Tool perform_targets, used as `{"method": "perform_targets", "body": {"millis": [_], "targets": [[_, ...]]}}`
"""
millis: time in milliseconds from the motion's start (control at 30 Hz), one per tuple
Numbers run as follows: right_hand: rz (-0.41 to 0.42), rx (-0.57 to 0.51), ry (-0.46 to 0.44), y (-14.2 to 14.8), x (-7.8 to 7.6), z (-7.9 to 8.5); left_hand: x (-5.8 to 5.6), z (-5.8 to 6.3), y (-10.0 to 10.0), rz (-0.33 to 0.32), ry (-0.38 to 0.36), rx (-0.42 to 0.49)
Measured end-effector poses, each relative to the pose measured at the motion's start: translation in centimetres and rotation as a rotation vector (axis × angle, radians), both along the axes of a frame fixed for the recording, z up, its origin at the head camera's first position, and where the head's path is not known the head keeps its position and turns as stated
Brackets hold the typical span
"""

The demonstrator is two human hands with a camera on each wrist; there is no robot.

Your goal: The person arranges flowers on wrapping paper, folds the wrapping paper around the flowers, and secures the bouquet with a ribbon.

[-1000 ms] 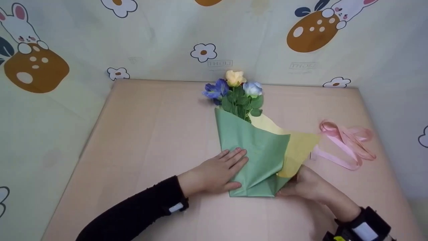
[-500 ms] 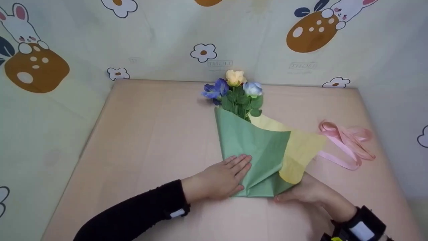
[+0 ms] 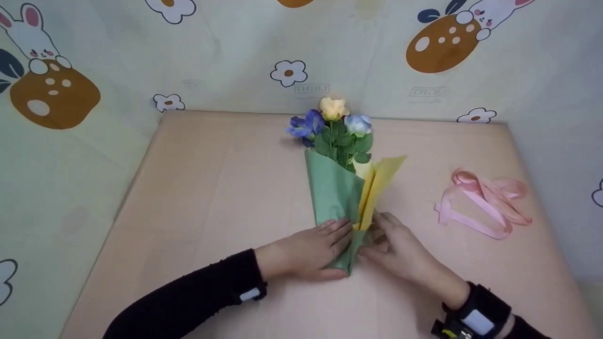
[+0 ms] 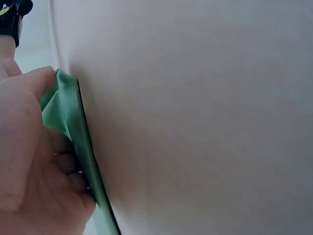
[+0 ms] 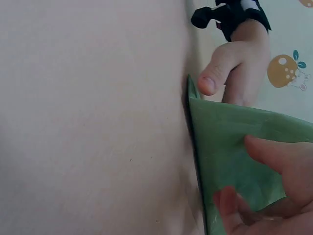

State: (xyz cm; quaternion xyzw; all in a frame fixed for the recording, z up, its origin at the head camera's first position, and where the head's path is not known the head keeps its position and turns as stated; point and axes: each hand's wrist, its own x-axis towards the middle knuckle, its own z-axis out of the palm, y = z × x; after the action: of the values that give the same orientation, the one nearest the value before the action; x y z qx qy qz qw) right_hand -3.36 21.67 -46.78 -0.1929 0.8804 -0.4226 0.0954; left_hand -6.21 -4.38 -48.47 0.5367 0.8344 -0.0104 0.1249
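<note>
A bouquet of flowers lies on the table, with a cream rose (image 3: 333, 108), a purple-blue bloom (image 3: 306, 125) and a pale blue bloom (image 3: 359, 125) above green leaves. Wrapping paper (image 3: 332, 188), green outside and yellow (image 3: 380, 183) inside, is folded round the stems. My left hand (image 3: 304, 252) rests flat on the lower left of the paper, fingers extended. My right hand (image 3: 403, 247) is against the right fold, which stands up from the table. In the right wrist view its thumb and fingers are spread apart against the green paper (image 5: 230, 122).
A loose pink ribbon (image 3: 504, 212) lies in loops on the right of the table (image 3: 212, 179). Behind the table's far edge hangs a pale cloth backdrop (image 3: 226, 52) printed with rabbits and flowers.
The right side of the paper has been folded up and leftward, narrowing the wrap. My right hand has moved left and up with it; the left hand stays nearly in place.
</note>
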Motion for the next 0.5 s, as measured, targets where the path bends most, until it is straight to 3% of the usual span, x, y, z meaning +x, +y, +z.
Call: {"method": "perform_targets", "body": {"millis": [133,267,400,500], "targets": [[0.004,0.154,0.149,-0.8,-0.4,-0.3,-0.7,-0.3,-0.3,-0.034,-0.05,0.146],[0.046,0.223,0.256,-1.1,-0.7,-0.7,-1.3,-0.5,-0.6,-0.039,-0.122,0.278],[0.104,0.266,0.323,-1.3,-1.0,-1.1,-1.8,-0.3,-1.7,0.029,-0.166,0.378],[0.145,0.289,0.34,-1.6,-1.2,-1.4,-2.7,0.4,-3.6,0.132,-0.151,0.445]]}}
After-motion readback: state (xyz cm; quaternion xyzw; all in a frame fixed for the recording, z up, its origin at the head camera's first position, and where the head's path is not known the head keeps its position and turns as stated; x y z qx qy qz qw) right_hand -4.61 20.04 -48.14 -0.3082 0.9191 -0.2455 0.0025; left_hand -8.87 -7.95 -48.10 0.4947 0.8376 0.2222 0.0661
